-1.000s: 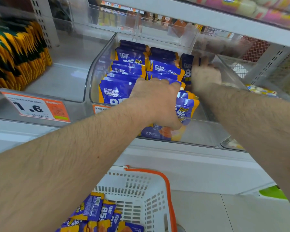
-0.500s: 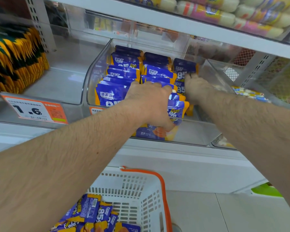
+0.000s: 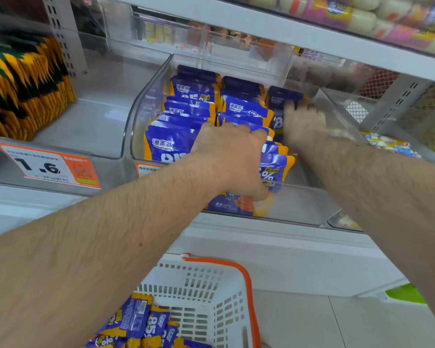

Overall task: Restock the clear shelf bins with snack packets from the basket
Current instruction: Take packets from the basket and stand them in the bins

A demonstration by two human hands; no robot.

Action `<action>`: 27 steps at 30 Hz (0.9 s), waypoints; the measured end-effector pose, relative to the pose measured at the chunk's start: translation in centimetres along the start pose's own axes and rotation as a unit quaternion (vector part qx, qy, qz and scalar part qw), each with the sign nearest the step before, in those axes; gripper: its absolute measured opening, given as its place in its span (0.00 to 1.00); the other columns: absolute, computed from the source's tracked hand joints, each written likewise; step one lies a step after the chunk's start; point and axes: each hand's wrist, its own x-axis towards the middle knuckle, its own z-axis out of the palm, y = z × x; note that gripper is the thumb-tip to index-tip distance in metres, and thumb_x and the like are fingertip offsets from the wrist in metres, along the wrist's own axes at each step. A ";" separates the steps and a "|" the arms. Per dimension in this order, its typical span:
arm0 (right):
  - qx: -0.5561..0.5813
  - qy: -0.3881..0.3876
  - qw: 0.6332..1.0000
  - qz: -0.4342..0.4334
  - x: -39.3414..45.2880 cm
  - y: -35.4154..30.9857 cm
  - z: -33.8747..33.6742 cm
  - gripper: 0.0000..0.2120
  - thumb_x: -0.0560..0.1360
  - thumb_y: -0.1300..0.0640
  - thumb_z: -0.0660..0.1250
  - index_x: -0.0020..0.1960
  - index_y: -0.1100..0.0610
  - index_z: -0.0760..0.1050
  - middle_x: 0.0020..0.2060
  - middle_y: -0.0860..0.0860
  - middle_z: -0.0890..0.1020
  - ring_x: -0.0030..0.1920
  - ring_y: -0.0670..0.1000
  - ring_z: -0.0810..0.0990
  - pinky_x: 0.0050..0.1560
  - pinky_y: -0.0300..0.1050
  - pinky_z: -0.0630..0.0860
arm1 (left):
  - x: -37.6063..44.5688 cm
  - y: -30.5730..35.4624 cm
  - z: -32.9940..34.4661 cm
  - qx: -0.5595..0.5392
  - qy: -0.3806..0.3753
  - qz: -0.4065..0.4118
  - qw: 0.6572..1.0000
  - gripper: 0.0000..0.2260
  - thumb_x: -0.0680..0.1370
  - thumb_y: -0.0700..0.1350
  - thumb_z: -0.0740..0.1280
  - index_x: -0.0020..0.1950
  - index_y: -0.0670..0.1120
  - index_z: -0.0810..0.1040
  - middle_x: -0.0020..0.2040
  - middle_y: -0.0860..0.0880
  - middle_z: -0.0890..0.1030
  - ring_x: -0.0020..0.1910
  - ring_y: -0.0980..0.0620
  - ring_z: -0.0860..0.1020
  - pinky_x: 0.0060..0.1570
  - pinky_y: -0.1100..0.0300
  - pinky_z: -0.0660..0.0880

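Both bare forearms reach into the clear plastic shelf bin (image 3: 146, 104), which holds rows of blue-and-orange snack packets (image 3: 183, 109) standing on edge. The left hand (image 3: 232, 156) grips the front packets of the middle row, its fingers curled over their tops and its thumb low against their faces. The right hand (image 3: 303, 124) is blurred, farther back at the bin's right side, against an upright blue packet (image 3: 280, 99); whether its fingers hold it I cannot tell. Below, the white plastic basket with an orange handle (image 3: 211, 292) contains more of the same packets (image 3: 141, 320). An orange price tag (image 3: 50, 167) sits on the neighbouring bin's front.
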 end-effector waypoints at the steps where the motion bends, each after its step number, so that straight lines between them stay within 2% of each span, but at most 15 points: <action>1: -0.011 0.018 1.000 -0.001 0.3 0.2 0.1 0.42 0.67 0.52 0.77 0.72 0.61 0.59 0.66 0.64 0.69 0.65 0.65 0.70 0.60 0.56 0.70 | 0.0 0.0 0.0 -0.001 0.003 0.001 1.000 0.39 0.64 0.70 0.70 0.69 0.53 0.64 0.63 0.50 0.73 0.63 0.46 0.72 0.59 0.45 0.67; 4: -0.051 0.086 0.995 -0.013 1.3 0.6 0.6 0.45 0.66 0.52 0.76 0.74 0.63 0.57 0.66 0.65 0.69 0.65 0.65 0.70 0.60 0.58 0.68 | 0.1 -0.1 0.2 0.002 0.009 0.007 1.000 0.39 0.65 0.71 0.69 0.69 0.53 0.63 0.64 0.50 0.73 0.63 0.46 0.72 0.60 0.45 0.67; 6: -0.054 0.105 0.993 -0.009 1.7 0.6 1.1 0.43 0.66 0.53 0.76 0.74 0.64 0.58 0.65 0.65 0.72 0.64 0.65 0.71 0.60 0.59 0.69 | 0.1 -0.1 0.2 0.001 0.009 0.006 1.000 0.39 0.65 0.71 0.68 0.69 0.53 0.63 0.65 0.51 0.73 0.64 0.46 0.71 0.60 0.45 0.67; 10: -0.057 0.162 0.985 0.013 2.2 0.4 1.3 0.39 0.63 0.53 0.78 0.67 0.67 0.66 0.57 0.67 0.75 0.55 0.66 0.76 0.53 0.56 0.73 | 0.3 -0.2 0.4 0.003 0.011 0.005 1.000 0.39 0.65 0.72 0.68 0.68 0.53 0.64 0.64 0.51 0.73 0.63 0.46 0.72 0.60 0.44 0.67; 13: -0.062 0.190 0.980 0.025 2.1 0.4 1.0 0.37 0.60 0.53 0.78 0.62 0.66 0.68 0.54 0.67 0.76 0.50 0.65 0.78 0.49 0.55 0.74 | 0.4 -0.1 0.5 0.004 0.012 0.008 1.000 0.39 0.65 0.72 0.68 0.68 0.53 0.63 0.64 0.50 0.73 0.63 0.46 0.72 0.60 0.44 0.67; 17: -0.086 0.192 0.977 0.034 2.0 0.3 1.1 0.34 0.56 0.52 0.80 0.57 0.64 0.71 0.51 0.65 0.78 0.46 0.63 0.79 0.46 0.53 0.75 | 0.5 -0.1 0.5 0.008 0.015 0.005 1.000 0.40 0.65 0.72 0.68 0.69 0.53 0.63 0.65 0.50 0.73 0.64 0.46 0.72 0.60 0.43 0.68; 21: -0.089 0.161 0.982 0.050 2.0 0.1 1.4 0.33 0.55 0.52 0.81 0.55 0.62 0.74 0.49 0.62 0.79 0.42 0.61 0.81 0.43 0.49 0.76 | 0.3 -0.1 0.4 0.006 0.012 0.007 1.000 0.39 0.66 0.72 0.67 0.69 0.52 0.63 0.65 0.50 0.72 0.63 0.46 0.71 0.60 0.44 0.67; 27: -0.075 0.123 0.989 0.039 1.3 0.0 0.5 0.36 0.63 0.57 0.78 0.65 0.66 0.67 0.56 0.66 0.75 0.51 0.64 0.79 0.53 0.54 0.73 | 0.3 0.0 0.3 0.001 0.010 0.008 1.000 0.39 0.66 0.72 0.67 0.69 0.53 0.63 0.65 0.50 0.72 0.64 0.46 0.71 0.60 0.44 0.67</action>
